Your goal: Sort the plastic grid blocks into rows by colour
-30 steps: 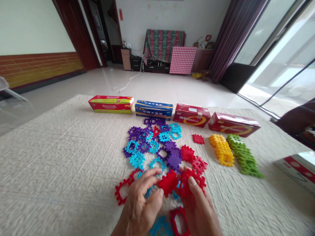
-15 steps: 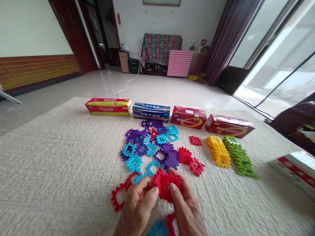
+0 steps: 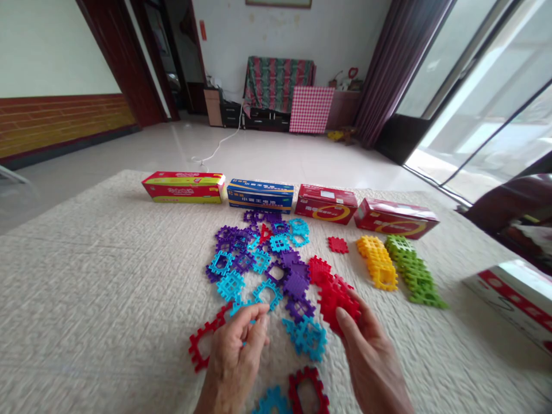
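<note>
My right hand (image 3: 371, 351) pinches red notched building tiles (image 3: 337, 307), thumb on top. They overlap other red tiles (image 3: 319, 269) on the carpet; whether they touch is unclear. My left hand (image 3: 239, 345) holds nothing visible, its fingers loosely curled and slightly apart. Beside it lies a red frame tile (image 3: 199, 348), partly covered by the hand. Between my hands are light-blue tiles (image 3: 308, 338), with a dark red frame tile (image 3: 308, 391) nearer me. Ahead, purple tiles (image 3: 297, 284) and a light-blue window tile (image 3: 230, 284) lie in a loose heap.
A yellow tile row (image 3: 376, 261) and a green tile row (image 3: 414, 270) lie to the right, near a single red tile (image 3: 338, 245). Behind stand a red-yellow box (image 3: 183, 188), a blue box (image 3: 260, 197) and two red boxes (image 3: 326, 204). A white-red box (image 3: 513, 299) sits far right.
My hands have parted. The right hand has carried the red tiles to the right, over the other red tiles. The left hand has let go, and the light-blue tiles between them now show.
</note>
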Demonstrator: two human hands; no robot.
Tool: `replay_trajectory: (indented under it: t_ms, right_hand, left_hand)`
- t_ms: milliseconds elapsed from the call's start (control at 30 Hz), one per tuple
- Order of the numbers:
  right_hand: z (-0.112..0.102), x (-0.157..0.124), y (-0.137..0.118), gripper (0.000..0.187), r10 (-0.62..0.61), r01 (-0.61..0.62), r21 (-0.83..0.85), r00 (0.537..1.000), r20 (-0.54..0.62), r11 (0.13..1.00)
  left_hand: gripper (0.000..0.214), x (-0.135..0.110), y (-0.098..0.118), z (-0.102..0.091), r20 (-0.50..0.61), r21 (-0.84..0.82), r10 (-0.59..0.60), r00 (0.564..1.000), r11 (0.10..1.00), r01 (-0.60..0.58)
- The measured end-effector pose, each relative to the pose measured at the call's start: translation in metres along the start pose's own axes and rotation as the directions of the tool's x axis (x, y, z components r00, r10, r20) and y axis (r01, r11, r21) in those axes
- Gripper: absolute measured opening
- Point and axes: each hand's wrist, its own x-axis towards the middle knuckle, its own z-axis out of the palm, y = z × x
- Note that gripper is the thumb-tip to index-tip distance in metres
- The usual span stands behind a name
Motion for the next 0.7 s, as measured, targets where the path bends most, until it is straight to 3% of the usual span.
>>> replay_trajectory:
  t_ms: [67,133,233,300,367,433,500,567,700]
  right_hand:
    - [-0.006,0.006,0.002,0.076,-0.140,0.112,-0.214,0.983,-0.121,0.970]
    - [-0.008,0.008,0.005,0.074,-0.353,0.245,-0.452,0.920,-0.171,0.858]
    - [-0.009,0.002,0.001,0.052,-0.557,0.416,-0.639,0.830,-0.025,0.647]
    - [-0.009,-0.007,-0.007,0.031,-0.521,0.487,-0.646,0.839,0.159,0.588]
    - [-0.009,-0.019,-0.013,0.017,-0.377,0.535,-0.625,0.844,0.380,0.569]
    - [-0.009,-0.030,-0.014,0.009,-0.227,0.561,-0.616,0.813,0.537,0.553]
    - [-0.009,-0.040,-0.009,0.008,-0.158,0.573,-0.622,0.790,0.592,0.534]
    - [-0.008,-0.047,0.000,0.007,-0.165,0.579,-0.630,0.790,0.590,0.518]
    - [-0.008,-0.054,0.013,0.038,-0.193,0.594,-0.654,0.791,0.580,0.470]
  left_hand:
    - [0.038,0.001,0.000,0.000,-0.010,-0.003,0.019,1.000,1.000,-0.019]
    - [0.038,0.001,-0.001,-0.002,-0.018,0.013,0.020,1.000,1.000,-0.020]
    - [0.037,0.003,-0.002,-0.010,-0.044,0.089,0.026,0.999,0.996,-0.022]
    - [0.035,0.005,-0.002,-0.020,-0.082,0.190,0.062,0.995,0.981,-0.046]
    - [0.031,0.006,-0.002,-0.033,-0.130,0.334,0.130,0.983,0.939,-0.081]
    - [0.029,0.005,-0.004,-0.046,-0.132,0.495,0.201,0.971,0.862,-0.111]
    - [0.032,0.002,-0.008,-0.058,-0.087,0.624,0.220,0.972,0.772,-0.119]
    - [0.038,-0.003,-0.014,-0.066,-0.022,0.695,0.181,0.983,0.710,-0.115]
    - [0.050,-0.011,-0.023,-0.073,0.098,0.726,0.119,0.988,0.671,-0.153]
